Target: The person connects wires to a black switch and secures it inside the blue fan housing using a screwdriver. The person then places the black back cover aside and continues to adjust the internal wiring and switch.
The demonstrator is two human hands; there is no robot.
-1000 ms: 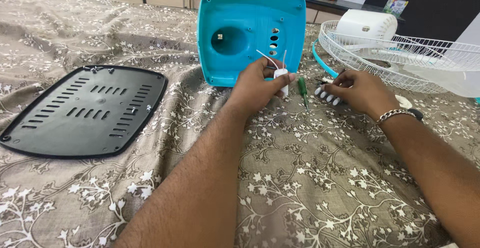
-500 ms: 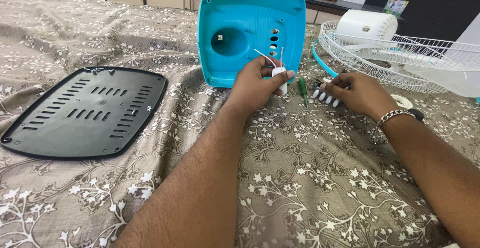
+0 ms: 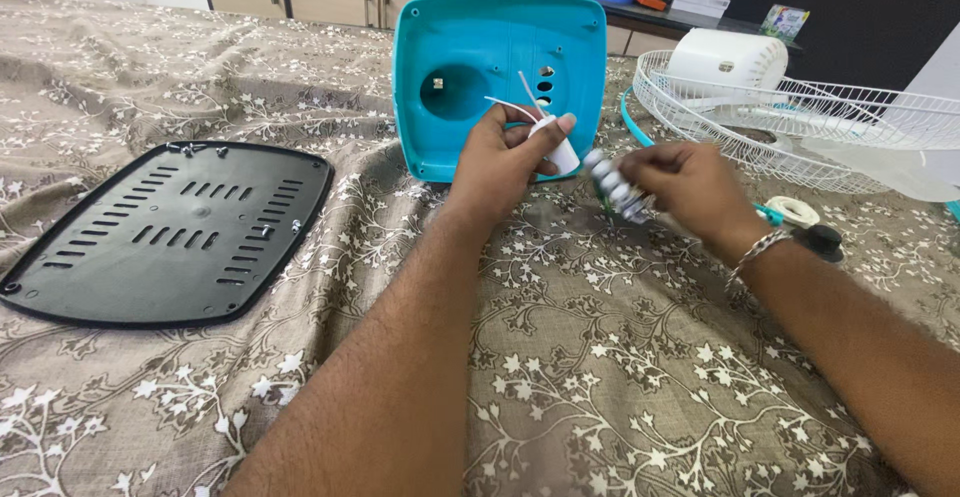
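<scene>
Since the earlier frame the right hand (image 3: 680,182) has lifted its row of white push-buttons (image 3: 612,187); the left hand (image 3: 510,157) pinches a small white wired part (image 3: 556,149) before the upright teal housing (image 3: 470,47), keeping the leads slack.

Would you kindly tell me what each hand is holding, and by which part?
The left hand pinches a small white wired part by its body; the right hand grips a push-button switch block at one end.

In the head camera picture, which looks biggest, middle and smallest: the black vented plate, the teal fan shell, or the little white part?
1. Black vented plate, though it lies nearer the camera.
2. Teal fan shell.
3. Little white part, pinched in the left hand.
</scene>
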